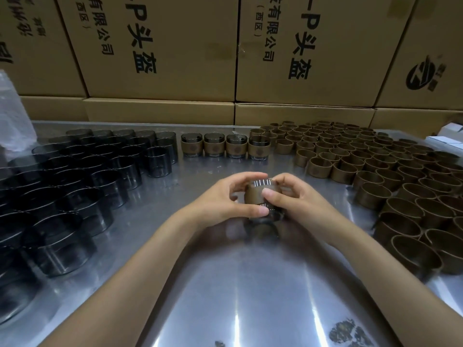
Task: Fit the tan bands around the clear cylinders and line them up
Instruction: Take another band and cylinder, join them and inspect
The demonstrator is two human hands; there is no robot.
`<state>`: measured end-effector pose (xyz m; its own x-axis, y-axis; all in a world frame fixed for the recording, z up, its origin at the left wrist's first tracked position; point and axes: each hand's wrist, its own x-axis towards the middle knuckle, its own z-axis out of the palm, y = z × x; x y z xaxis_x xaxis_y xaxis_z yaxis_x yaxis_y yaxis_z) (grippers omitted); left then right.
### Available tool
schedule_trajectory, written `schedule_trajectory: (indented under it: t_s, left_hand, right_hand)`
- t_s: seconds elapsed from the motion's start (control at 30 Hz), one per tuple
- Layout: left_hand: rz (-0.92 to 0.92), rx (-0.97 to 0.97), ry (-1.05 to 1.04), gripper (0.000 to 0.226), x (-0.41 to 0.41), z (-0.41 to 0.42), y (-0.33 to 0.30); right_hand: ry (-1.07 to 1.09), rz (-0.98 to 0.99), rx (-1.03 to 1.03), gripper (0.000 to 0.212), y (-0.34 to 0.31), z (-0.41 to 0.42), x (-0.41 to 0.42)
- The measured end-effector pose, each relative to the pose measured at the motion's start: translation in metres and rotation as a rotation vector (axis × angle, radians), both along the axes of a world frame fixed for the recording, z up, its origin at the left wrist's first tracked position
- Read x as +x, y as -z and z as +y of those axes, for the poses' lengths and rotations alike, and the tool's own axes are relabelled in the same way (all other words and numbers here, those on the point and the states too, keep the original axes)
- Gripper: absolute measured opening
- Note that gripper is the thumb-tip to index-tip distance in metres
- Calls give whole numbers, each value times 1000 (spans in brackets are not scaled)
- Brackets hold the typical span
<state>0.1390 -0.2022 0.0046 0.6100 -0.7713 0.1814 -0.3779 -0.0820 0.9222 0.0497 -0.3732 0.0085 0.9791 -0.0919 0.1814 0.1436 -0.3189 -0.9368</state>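
Head view of a steel desk (225, 284) during band fitting. At centre, both hands hold one clear cylinder (263, 182) with a tan band (255, 196) around its middle; the cylinder's lit upper rim shows above the band and its dark base below. The left hand (225, 196) curls round the left side, fingers over the top rim and thumb low on the band's front. The right hand (290, 196) grips from the right, thumb pressed on the band's face and fingers wrapped behind. The cylinder sits low over the desk; whether its base touches the surface cannot be told.

Behind the hands, four finished cylinders (224, 145) stand in a row side by side, each wearing a band, with clear glass showing above and below it. Left of the row, bare cylinders (82, 181) stand packed together in a block that runs to the near left edge. Right of the row, loose bands (370, 171) stand on edge, closely packed, spreading to the right edge.

A crumpled clear plastic bag (12, 116) rises at far left. Stacked cardboard boxes (162, 53) printed with black characters form the backdrop along the desk's far edge. A dark patch (348, 331) marks the desk near the lower right.
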Motion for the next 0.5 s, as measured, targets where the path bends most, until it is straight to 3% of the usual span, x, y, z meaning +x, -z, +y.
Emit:
schedule_trajectory:
  t_s: [0.13, 0.23, 0.33, 0.43, 0.5]
  left_hand:
    - [-241, 73, -82, 71, 0, -4, 3]
    - [-272, 123, -134, 91, -1, -6, 13]
    - [-253, 207, -161, 100, 3, -6, 17]
    - [-277, 233, -181, 94, 4, -9, 18]
    - [-312, 241, -201, 88, 3, -9, 21]
  right_hand:
    - [31, -68, -149, 24, 1, -5, 3]
    - [130, -124, -268, 26, 11, -8, 12]
    - [257, -114, -254, 36, 21, -18, 27]
    - [376, -57, -198, 63, 24, -34, 52]
    - [484, -4, -208, 69, 21, -43, 71]
